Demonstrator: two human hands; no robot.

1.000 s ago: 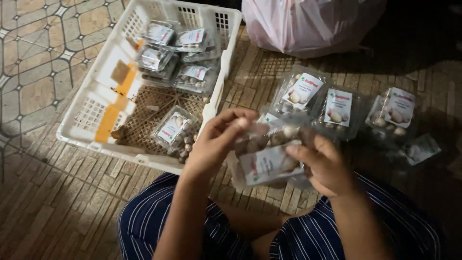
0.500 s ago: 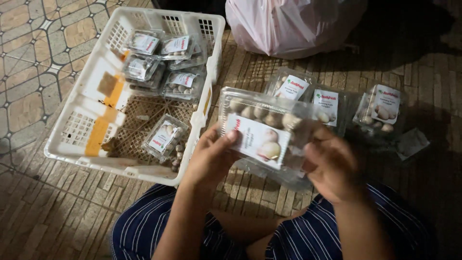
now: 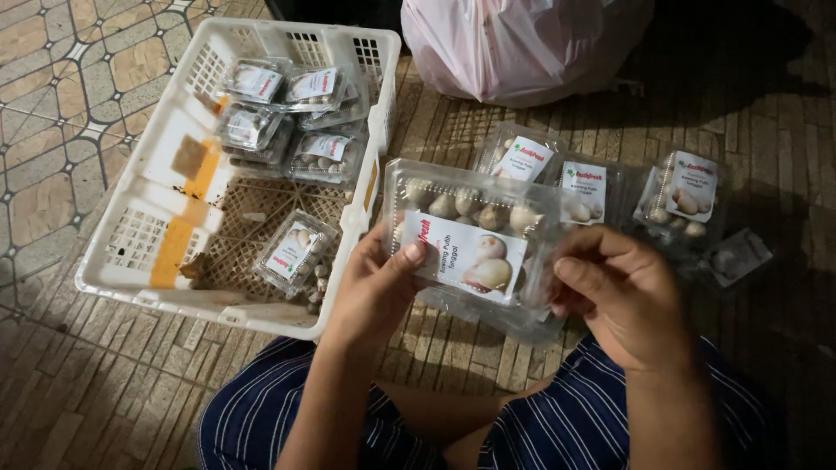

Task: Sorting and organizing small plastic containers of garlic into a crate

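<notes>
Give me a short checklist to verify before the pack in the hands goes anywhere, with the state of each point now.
1. Both hands on the pack: ok; left hand and right hand grip the clear pack at its two ends.
2. Lid fully closed: cannot tell.
3. Label faces up: ok.
4. Free room in the white crate: ok; bare mesh shows beside the single pack.
5. Pink bag apart from the hands: ok.

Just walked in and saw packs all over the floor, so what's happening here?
A seated person holds a clear pack of small white bulbs in both hands, left hand and right hand at its ends. A white basket beside them holds several similar packs. More packs lie on the floor near a pink bag.
</notes>
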